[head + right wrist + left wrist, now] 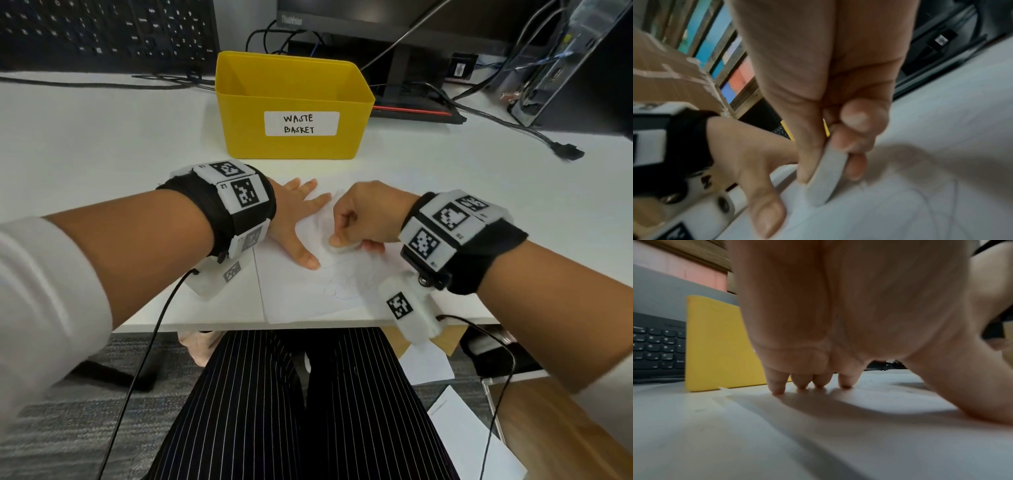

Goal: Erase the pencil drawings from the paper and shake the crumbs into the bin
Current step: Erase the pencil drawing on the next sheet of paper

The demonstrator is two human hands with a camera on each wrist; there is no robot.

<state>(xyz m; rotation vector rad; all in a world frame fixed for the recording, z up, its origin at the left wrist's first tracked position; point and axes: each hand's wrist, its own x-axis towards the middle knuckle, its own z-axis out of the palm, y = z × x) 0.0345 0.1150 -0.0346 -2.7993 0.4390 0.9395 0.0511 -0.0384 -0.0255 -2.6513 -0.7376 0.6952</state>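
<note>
A white sheet of paper (pixel 301 294) with faint pencil scribbles (pixel 342 286) lies at the desk's near edge. My left hand (pixel 298 219) lies flat on the paper's left part, fingers spread and straight, fingertips (pixel 779 390) pressing down. My right hand (pixel 359 222) pinches a white eraser (pixel 342 247) between thumb and fingers, its lower end touching the paper. In the right wrist view the eraser (pixel 826 177) is an oblong pale block tilted onto the sheet beside my left thumb (pixel 764 211). The yellow bin (pixel 291 106) labelled "WASTE BASKET" stands just behind the paper.
A black keyboard (pixel 102 31) lies at the back left, a monitor stand (pixel 404 78) and cables (pixel 496 120) at the back right. A loose black plug (pixel 568 150) rests on the white desk (pixel 102 137) to the right. Papers (pixel 472 438) lie on the floor.
</note>
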